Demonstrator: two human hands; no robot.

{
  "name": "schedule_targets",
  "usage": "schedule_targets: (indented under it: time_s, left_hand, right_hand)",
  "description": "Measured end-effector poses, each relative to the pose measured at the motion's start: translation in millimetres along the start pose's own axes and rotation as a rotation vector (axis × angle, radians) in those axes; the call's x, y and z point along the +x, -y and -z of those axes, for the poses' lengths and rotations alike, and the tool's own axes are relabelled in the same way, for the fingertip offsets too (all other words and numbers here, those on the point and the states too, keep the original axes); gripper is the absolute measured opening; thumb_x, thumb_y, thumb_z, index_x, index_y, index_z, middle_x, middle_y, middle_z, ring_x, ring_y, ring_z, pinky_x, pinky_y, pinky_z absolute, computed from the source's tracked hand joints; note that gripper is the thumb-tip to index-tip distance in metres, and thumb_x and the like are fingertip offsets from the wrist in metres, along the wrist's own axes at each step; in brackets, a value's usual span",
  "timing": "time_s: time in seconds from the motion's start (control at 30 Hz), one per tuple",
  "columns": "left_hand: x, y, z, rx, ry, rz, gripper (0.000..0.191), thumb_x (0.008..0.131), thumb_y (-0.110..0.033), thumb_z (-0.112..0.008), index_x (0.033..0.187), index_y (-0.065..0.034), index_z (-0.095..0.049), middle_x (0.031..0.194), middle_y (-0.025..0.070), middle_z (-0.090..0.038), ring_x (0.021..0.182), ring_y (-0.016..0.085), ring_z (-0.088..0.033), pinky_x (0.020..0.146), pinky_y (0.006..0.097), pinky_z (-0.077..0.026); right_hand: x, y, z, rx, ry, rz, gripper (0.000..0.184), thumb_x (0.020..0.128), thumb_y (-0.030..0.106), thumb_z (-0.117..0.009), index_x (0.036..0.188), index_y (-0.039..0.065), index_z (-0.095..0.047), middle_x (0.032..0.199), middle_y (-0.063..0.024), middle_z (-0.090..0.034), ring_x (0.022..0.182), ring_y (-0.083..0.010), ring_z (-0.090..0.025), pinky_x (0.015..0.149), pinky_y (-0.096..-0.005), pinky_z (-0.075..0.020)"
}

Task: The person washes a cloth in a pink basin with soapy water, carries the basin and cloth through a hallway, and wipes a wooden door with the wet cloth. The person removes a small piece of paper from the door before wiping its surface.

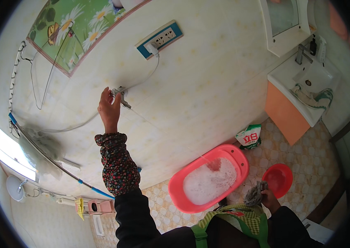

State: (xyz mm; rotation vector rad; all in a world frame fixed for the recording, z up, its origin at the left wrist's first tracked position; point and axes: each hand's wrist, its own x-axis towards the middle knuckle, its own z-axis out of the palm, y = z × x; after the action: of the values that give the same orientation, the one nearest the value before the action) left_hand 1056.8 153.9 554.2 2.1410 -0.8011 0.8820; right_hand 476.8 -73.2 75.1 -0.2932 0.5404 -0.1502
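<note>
My left hand (110, 109) reaches up to a metal wall tap (121, 95), with thumb and fingers around its handle. A thin stream of water appears to run from the spout towards the pink plastic tub (177, 189), which holds foamy water (207, 186). Low at the right, my right hand (269, 200) grips a grey bundle (255, 193), which looks like a mop head or wrung cloth. Just beyond that hand, a small red basin (281, 181) stands on the tiled floor.
A detergent bag (249, 137) leans between tub and wall. The washbasin (320, 76), with a cloth (312, 96) over its edge, juts out at right. A plug (152, 49) sits in the wall socket (162, 38), its cord passing the tap. A long pole (49, 159) leans at left.
</note>
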Motion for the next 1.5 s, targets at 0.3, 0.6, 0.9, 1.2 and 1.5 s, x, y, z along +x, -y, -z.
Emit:
schedule_targets:
  time_s: [0.3,0.6,0.9,1.2,1.5]
  left_hand:
    - [-0.4,9.1,4.5,-0.262,0.073,0.058,0.062,0.089,-0.014,-0.073,0.140,0.0066,-0.043,0.123,0.0215,-0.065,0.109,0.023,-0.065,0.094,0.0346,-0.052]
    - [-1.8,5.6,4.5,-0.354,0.087,0.123,0.074,0.089,-0.025,-0.077,0.144,0.0056,-0.038,0.133,0.0245,-0.057,0.116,0.025,-0.061,0.096,0.0342,-0.050]
    - [-12.3,-3.5,2.6,-0.138,-0.132,0.002,0.062,0.087,-0.019,-0.078,0.137,0.0034,-0.048,0.125,0.0199,-0.062,0.112,0.026,-0.062,0.097,0.0369,-0.051]
    - [-339.4,-102.3,-165.2,-0.517,0.773,0.192,0.038,0.085,-0.019,-0.077,0.118,-0.0045,-0.064,0.108,0.0113,-0.068,0.099,0.022,-0.065,0.088,0.0378,-0.052]
    - [-520.9,-254.3,-211.9,-0.836,1.328,-0.018,0.055,0.085,-0.027,-0.077,0.129,-0.0012,-0.057,0.108,0.0165,-0.068,0.098,0.026,-0.067,0.082,0.0368,-0.055]
  right_hand:
    - [4.9,-1.4,-3.5,0.000,-0.024,-0.016,0.051,0.077,0.002,-0.052,0.127,0.008,-0.052,0.117,-0.0136,-0.063,0.111,-0.0341,-0.062,0.097,-0.0553,-0.0506]
    - [10.2,-6.5,12.9,0.032,-0.027,-0.019,0.050,0.076,0.001,-0.054,0.126,0.007,-0.052,0.115,-0.0126,-0.063,0.108,-0.0336,-0.063,0.096,-0.0530,-0.0510]
    - [2.9,1.6,7.6,0.034,-0.054,0.004,0.053,0.078,0.003,-0.055,0.130,0.007,-0.052,0.120,-0.0118,-0.063,0.113,-0.0321,-0.062,0.099,-0.0520,-0.0493]
    - [-1.8,1.6,22.3,0.087,-0.055,0.082,0.055,0.084,0.006,-0.058,0.138,0.009,-0.047,0.126,-0.0102,-0.060,0.117,-0.0277,-0.060,0.100,-0.0462,-0.0492]
    - [-4.1,10.6,57.2,0.077,-0.028,0.085,0.065,0.086,0.001,-0.058,0.147,0.015,-0.038,0.140,-0.0050,-0.049,0.127,-0.0259,-0.053,0.107,-0.0433,-0.0451]
